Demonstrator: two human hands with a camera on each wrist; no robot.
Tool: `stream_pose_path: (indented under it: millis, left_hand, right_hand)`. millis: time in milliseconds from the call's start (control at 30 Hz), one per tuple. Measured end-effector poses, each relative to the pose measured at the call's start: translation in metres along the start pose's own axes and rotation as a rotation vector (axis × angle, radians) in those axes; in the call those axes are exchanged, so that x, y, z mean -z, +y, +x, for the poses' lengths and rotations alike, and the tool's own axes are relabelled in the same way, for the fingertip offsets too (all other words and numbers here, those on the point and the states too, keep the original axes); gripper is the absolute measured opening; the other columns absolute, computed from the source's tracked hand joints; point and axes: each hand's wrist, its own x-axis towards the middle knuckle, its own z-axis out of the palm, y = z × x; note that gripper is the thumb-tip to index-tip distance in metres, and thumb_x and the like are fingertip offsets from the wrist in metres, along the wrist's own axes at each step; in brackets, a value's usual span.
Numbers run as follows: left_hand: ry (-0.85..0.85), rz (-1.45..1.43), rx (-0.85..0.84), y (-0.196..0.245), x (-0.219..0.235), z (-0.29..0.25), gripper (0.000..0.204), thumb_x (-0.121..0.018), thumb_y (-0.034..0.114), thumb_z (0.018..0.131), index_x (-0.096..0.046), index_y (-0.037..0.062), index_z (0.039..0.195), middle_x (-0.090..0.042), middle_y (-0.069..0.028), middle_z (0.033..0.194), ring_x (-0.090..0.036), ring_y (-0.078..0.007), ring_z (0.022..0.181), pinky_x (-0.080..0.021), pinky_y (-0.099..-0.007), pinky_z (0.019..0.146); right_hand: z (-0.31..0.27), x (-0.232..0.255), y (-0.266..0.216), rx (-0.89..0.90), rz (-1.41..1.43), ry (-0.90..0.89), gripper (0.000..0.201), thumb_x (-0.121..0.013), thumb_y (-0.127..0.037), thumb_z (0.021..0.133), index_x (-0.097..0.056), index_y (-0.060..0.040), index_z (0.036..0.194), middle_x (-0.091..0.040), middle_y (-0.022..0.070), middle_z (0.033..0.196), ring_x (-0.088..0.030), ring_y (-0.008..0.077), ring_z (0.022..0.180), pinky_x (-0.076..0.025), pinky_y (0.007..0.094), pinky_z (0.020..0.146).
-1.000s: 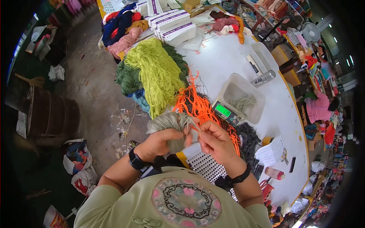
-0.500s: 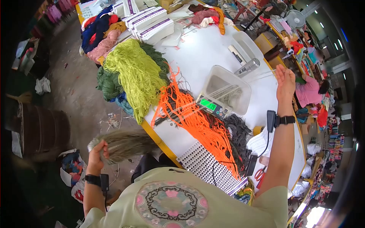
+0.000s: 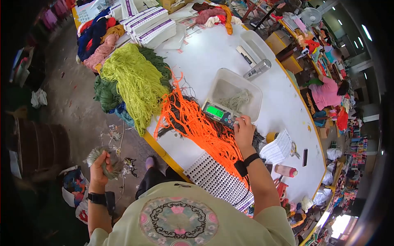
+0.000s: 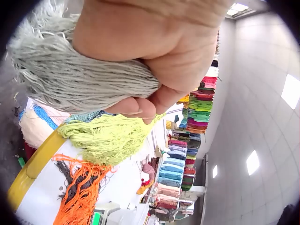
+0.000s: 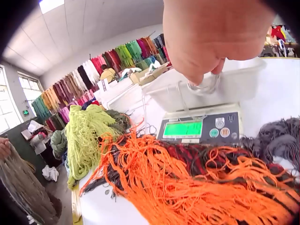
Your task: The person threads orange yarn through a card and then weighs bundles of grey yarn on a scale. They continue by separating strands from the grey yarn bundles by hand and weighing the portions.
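Observation:
My left hand point(image 3: 99, 169) grips a skein of grey-green yarn point(image 3: 95, 156) out past the table's left edge. In the left wrist view the fingers point(image 4: 136, 108) wrap around the skein point(image 4: 84, 75), its strands bunched. My right hand point(image 3: 245, 133) is over the digital scale point(image 3: 219, 115), at the near side of a clear plastic tub point(image 3: 259, 92). In the right wrist view its fingertips pinch a small loop of pale yarn point(image 5: 206, 87) at the tub's rim. Loose grey-green yarn point(image 3: 238, 100) lies inside the tub. The scale's display point(image 5: 183, 129) glows green.
Orange yarn point(image 3: 197, 131) spreads over dark yarn before the scale. Lime-green yarn point(image 3: 133, 78) drapes at the table's left edge. White boxes point(image 3: 150, 26) stack at the back. A punched card point(image 3: 217, 180), papers point(image 3: 277, 147) and a thread spool point(image 3: 286, 171) lie nearer.
Both hands were together at the skein; then they spread wide with strands stretched between them. The right hand has since come back to the scale and tub, while the left stays out left.

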Motion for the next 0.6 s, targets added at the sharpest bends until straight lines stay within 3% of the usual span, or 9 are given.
stream_pose_path:
  millis: [167, 233, 367, 433, 467, 533, 567, 600]
  left_hand:
    - [-0.001, 0.049, -0.052, 0.003, -0.005, 0.001, 0.019, -0.058, 0.026, 0.092, -0.057, 0.0087, 0.084, -0.050, 0.0019, 0.065, -0.043, -0.0096, 0.049, -0.036, -0.0229, 0.046]
    - [-0.012, 0.067, -0.034, 0.005, -0.009, -0.005, 0.019, -0.058, 0.025, 0.092, -0.057, 0.0084, 0.084, -0.050, 0.0011, 0.065, -0.043, -0.0096, 0.050, -0.036, -0.0232, 0.045]
    - [-0.059, 0.022, -0.019, 0.006, -0.017, -0.015, 0.018, -0.059, 0.023, 0.091, -0.059, 0.0063, 0.085, -0.051, -0.0007, 0.064, -0.046, -0.0114, 0.050, -0.038, -0.0235, 0.046]
    - [-0.161, 0.023, -0.051, 0.008, -0.023, -0.020, 0.021, -0.059, 0.025, 0.091, -0.060, 0.0044, 0.089, -0.059, -0.0042, 0.071, -0.048, -0.0122, 0.051, -0.038, -0.0235, 0.047]
    - [-0.154, 0.018, -0.059, 0.013, -0.035, -0.026, 0.021, -0.059, 0.025, 0.091, -0.060, 0.0044, 0.089, -0.059, -0.0042, 0.071, -0.048, -0.0122, 0.051, -0.038, -0.0235, 0.047]
    - [-0.286, 0.010, -0.125, 0.023, -0.062, -0.038, 0.026, -0.058, 0.027, 0.091, -0.061, 0.0015, 0.095, -0.066, -0.0092, 0.082, -0.049, -0.0120, 0.052, -0.038, -0.0234, 0.047]
    - [-0.390, -0.004, -0.149, 0.026, -0.074, -0.039, 0.026, -0.059, 0.026, 0.091, -0.061, 0.0003, 0.098, -0.067, -0.0111, 0.086, -0.051, -0.0123, 0.053, -0.040, -0.0240, 0.048]
    - [-0.495, -0.018, -0.175, 0.028, -0.085, -0.039, 0.027, -0.059, 0.024, 0.091, -0.061, -0.0010, 0.101, -0.068, -0.0130, 0.091, -0.052, -0.0125, 0.054, -0.042, -0.0245, 0.048]
  right_hand:
    - [-0.007, 0.005, -0.004, -0.066, -0.002, 0.000, 0.032, -0.070, -0.011, 0.077, -0.062, -0.0081, 0.107, -0.047, 0.0093, 0.124, -0.053, 0.0287, 0.104, -0.038, 0.0442, 0.087]
    - [-0.004, -0.003, -0.003, -0.076, -0.047, -0.008, 0.036, -0.072, -0.011, 0.074, -0.062, -0.0080, 0.109, -0.044, 0.0112, 0.129, -0.045, 0.0305, 0.118, -0.036, 0.0450, 0.090]
    - [0.007, -0.009, -0.020, -0.102, -0.166, -0.068, 0.034, -0.073, -0.010, 0.073, -0.063, -0.0077, 0.105, -0.043, 0.0123, 0.130, -0.037, 0.0319, 0.126, -0.033, 0.0471, 0.093]
    - [0.013, -0.007, -0.034, -0.186, -0.218, -0.203, 0.026, -0.071, -0.012, 0.075, -0.064, -0.0085, 0.100, -0.039, 0.0122, 0.135, -0.031, 0.0330, 0.129, -0.029, 0.0495, 0.096]
    - [0.015, -0.007, -0.044, -0.176, -0.213, -0.200, 0.026, -0.071, -0.012, 0.075, -0.064, -0.0085, 0.100, -0.039, 0.0122, 0.135, -0.031, 0.0330, 0.129, -0.029, 0.0495, 0.096]
    - [0.020, -0.007, -0.072, -0.041, -0.190, 0.043, 0.015, -0.066, -0.012, 0.082, -0.063, -0.0058, 0.094, -0.052, 0.0116, 0.124, -0.049, 0.0315, 0.113, -0.039, 0.0440, 0.086]
    - [0.026, -0.004, -0.090, -0.028, -0.182, 0.046, 0.015, -0.066, -0.012, 0.082, -0.063, -0.0058, 0.094, -0.052, 0.0116, 0.124, -0.049, 0.0315, 0.113, -0.039, 0.0440, 0.086]
    - [0.034, 0.003, -0.111, -0.039, 0.122, -0.101, 0.012, -0.062, -0.013, 0.086, -0.062, -0.0054, 0.095, -0.058, 0.0091, 0.106, -0.054, 0.0271, 0.097, -0.042, 0.0393, 0.077]
